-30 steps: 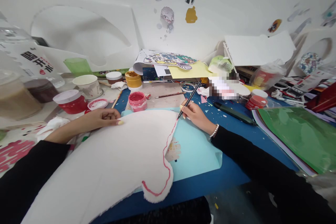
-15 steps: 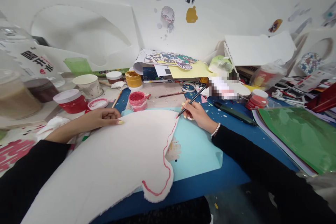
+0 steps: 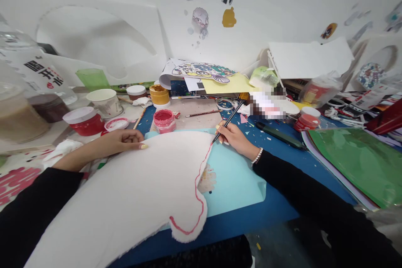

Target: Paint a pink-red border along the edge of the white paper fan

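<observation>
A large white foam board with a curved outline lies in front of me over a light blue sheet. A wavy pink line runs along its right edge. My right hand is closed round a thin black brush, whose tip touches the board's upper right corner. My left hand rests on the board's upper left edge, thumb on top and fingers curled, pinching the edge. An open jar of pink paint stands just behind the board.
Behind and left are a yellow paint jar, a paper cup, a red jar and a water bottle. Another brush lies beyond the board. Right are a dark green cutter and green folders.
My right hand has shifted slightly left, and the brush now stands steeper, its tip slightly lower. My left hand and the board look unchanged.
</observation>
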The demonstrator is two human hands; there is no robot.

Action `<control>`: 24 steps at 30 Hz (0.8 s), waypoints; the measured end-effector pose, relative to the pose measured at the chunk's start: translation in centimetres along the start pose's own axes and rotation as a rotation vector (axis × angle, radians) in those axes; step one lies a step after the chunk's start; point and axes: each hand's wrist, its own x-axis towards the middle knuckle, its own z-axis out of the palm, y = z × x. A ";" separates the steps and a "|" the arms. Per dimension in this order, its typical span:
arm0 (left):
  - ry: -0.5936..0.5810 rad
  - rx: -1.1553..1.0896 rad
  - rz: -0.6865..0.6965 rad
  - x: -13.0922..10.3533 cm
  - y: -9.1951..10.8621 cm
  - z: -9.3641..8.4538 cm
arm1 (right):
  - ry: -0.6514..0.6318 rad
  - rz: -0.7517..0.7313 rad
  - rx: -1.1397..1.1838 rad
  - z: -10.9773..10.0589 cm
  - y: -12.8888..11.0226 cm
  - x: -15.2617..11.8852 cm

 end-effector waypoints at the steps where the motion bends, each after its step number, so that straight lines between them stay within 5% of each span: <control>1: -0.001 -0.002 0.001 0.0 0.0 0.0 | -0.002 -0.001 -0.004 0.0 0.0 0.0; 24: 0.002 -0.019 0.022 -0.1 -0.2 0.0 | 0.096 -0.010 0.046 0.1 -0.3 0.0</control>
